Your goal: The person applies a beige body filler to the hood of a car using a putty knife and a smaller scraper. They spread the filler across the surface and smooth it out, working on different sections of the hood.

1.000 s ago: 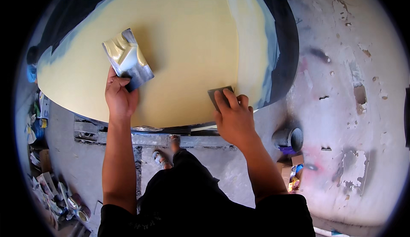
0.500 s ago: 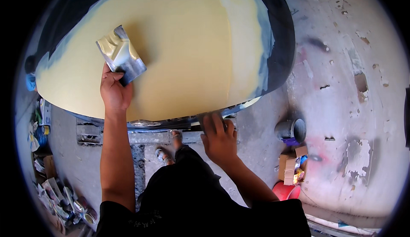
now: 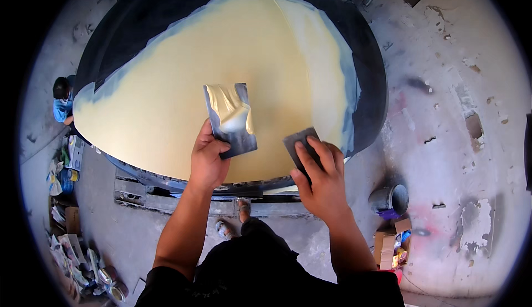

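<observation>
My left hand point(image 3: 208, 164) is closed around the lower edge of a flat grey putty plate point(image 3: 241, 145), thumb on top. Creamy yellow putty point(image 3: 223, 101) lies in thick ridges over its upper part, with a paler patch in the middle. To the right, my right hand point(image 3: 326, 188) grips a dark, flat putty spreader point(image 3: 296, 144), its fingers stretched over the top. Both tools are above the front part of a dark car hood point(image 3: 363, 69), mostly coated in smooth yellow filler point(image 3: 183, 96) with blue-grey borders. The spreader's underside is hidden.
A person in blue point(image 3: 62, 103) is beyond the hood's left side. Cans and scraps point(image 3: 83, 262) litter the lower left floor. At right are a metal bucket point(image 3: 388, 199), an open cardboard box point(image 3: 387, 249) and a patchy wall point(image 3: 449, 141).
My left hand has brought the putty plate rightward and nearer to me. My right hand has lifted the spreader from the hood's front edge toward the plate. The view takes in more of the hood.
</observation>
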A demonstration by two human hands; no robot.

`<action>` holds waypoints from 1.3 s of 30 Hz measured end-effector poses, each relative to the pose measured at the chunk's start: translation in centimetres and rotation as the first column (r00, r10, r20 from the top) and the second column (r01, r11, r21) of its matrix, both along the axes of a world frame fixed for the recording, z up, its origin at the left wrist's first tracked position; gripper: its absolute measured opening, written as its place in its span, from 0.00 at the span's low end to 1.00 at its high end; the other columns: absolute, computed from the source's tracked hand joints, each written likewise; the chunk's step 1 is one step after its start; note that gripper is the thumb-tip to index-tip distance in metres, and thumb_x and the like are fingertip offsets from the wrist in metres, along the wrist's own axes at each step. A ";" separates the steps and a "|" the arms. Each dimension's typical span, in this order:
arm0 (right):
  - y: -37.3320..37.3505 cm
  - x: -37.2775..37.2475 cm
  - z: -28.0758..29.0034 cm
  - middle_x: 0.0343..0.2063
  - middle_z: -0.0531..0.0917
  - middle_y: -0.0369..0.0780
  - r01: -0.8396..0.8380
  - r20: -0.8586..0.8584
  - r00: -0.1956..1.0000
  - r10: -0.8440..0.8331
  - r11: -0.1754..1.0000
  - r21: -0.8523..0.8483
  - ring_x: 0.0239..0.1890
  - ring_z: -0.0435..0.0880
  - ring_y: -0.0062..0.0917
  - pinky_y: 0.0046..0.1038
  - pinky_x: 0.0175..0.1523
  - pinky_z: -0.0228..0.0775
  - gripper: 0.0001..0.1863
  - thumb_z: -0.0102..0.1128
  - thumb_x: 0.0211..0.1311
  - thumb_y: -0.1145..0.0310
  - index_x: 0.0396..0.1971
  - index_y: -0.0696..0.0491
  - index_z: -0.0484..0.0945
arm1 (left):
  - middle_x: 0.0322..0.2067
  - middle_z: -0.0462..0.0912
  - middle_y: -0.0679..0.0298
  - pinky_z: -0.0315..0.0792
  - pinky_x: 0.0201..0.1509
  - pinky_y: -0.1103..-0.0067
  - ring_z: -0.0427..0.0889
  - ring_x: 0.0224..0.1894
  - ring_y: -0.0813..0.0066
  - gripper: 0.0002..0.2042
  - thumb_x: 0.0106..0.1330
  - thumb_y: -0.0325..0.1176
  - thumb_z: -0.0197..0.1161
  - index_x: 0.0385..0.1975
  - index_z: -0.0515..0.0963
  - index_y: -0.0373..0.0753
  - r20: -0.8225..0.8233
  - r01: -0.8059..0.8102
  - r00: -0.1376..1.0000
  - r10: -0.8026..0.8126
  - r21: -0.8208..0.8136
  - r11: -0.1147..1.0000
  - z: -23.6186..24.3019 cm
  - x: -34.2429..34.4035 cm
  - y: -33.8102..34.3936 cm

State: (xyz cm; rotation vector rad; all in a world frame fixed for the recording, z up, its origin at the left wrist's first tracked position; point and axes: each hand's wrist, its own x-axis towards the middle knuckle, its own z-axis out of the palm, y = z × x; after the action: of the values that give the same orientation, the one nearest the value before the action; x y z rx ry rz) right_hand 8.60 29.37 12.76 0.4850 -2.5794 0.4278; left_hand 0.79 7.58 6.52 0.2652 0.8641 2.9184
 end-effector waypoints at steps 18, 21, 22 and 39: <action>3.2 -15.9 5.8 0.58 0.70 0.38 -0.050 0.100 0.994 0.036 0.989 0.137 0.56 0.67 0.43 0.43 0.59 0.64 0.22 0.60 0.56 0.66 0.53 0.48 0.75 | 0.51 0.75 0.56 0.67 0.61 0.69 0.74 0.54 0.64 0.32 0.45 0.13 0.40 0.57 0.66 0.31 -0.048 -0.241 0.970 0.238 -0.067 0.968 -1.0 -4.0 -3.4; 5.6 -24.9 7.8 0.62 0.66 0.34 0.072 0.257 0.953 -0.157 0.948 0.310 0.59 0.64 0.42 0.46 0.60 0.61 0.25 0.53 0.62 0.60 0.60 0.45 0.68 | 0.51 0.75 0.56 0.67 0.61 0.71 0.74 0.54 0.65 0.32 0.44 0.13 0.39 0.57 0.66 0.31 -0.011 -0.238 0.971 0.238 -0.024 0.971 -1.7 -5.0 -3.3; 5.6 -28.0 8.4 0.64 0.63 0.32 0.070 0.331 0.920 -0.210 0.919 0.388 0.61 0.62 0.42 0.46 0.63 0.58 0.26 0.49 0.64 0.57 0.63 0.43 0.65 | 0.51 0.75 0.57 0.66 0.61 0.73 0.74 0.54 0.65 0.33 0.44 0.12 0.39 0.57 0.66 0.32 0.003 -0.238 0.971 0.238 -0.005 0.971 -2.0 -5.1 -3.2; -2.4 -50.4 8.3 0.63 0.67 0.41 -0.240 0.735 0.642 -0.219 0.853 0.464 0.64 0.64 0.34 0.33 0.66 0.55 0.24 0.43 0.63 0.64 0.60 0.50 0.70 | 0.54 0.73 0.55 0.65 0.63 0.69 0.72 0.56 0.63 0.36 0.42 0.17 0.46 0.61 0.61 0.31 0.053 -0.290 0.956 0.289 0.007 0.957 -4.0 -5.2 -3.5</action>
State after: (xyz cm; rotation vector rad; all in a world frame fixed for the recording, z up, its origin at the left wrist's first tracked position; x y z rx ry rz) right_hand -41.84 26.95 21.07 0.5891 -3.5764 -0.1644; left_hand -4.45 4.05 2.52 0.0668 0.9465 3.1839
